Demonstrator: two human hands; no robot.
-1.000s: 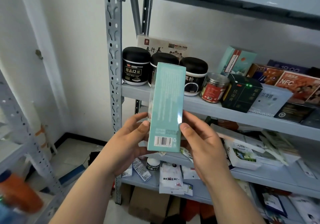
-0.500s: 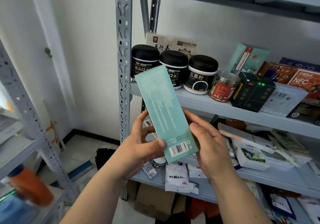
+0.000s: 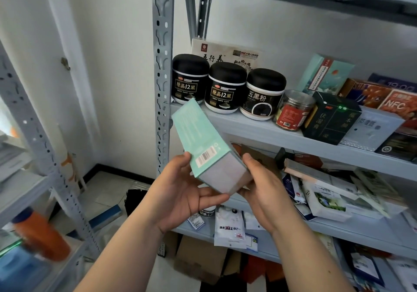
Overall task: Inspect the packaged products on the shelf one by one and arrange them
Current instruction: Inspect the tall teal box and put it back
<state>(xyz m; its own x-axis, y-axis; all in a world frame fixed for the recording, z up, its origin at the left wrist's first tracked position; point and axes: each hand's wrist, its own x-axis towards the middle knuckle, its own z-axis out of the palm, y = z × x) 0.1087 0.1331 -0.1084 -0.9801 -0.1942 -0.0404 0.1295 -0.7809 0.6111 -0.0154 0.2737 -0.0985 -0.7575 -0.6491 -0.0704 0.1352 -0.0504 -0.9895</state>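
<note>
A long teal box (image 3: 198, 133) with a barcode near its lower end is tilted, its white bottom face (image 3: 223, 176) turned toward me. My left hand (image 3: 180, 192) cradles the lower end from below and the left, fingers curled under it. My right hand (image 3: 259, 190) grips the right side of the same end. The box is held in front of the grey metal shelf (image 3: 259, 131), whose middle level carries three black-lidded jars (image 3: 225, 88), a small clear jar with a red label (image 3: 293, 111), a dark box (image 3: 329, 120) and more boxes.
A perforated grey upright (image 3: 161, 77) stands just left of the box. The level below holds loose sachets and flat packs (image 3: 322, 199). Cardboard boxes (image 3: 198, 258) sit at floor level. A second rack at the left carries an orange bottle (image 3: 38, 235).
The box has tipped from upright to leaning left and away, so its bottom face now shows. My hands have shifted down around its lower end. The view has moved closer to the shelf.
</note>
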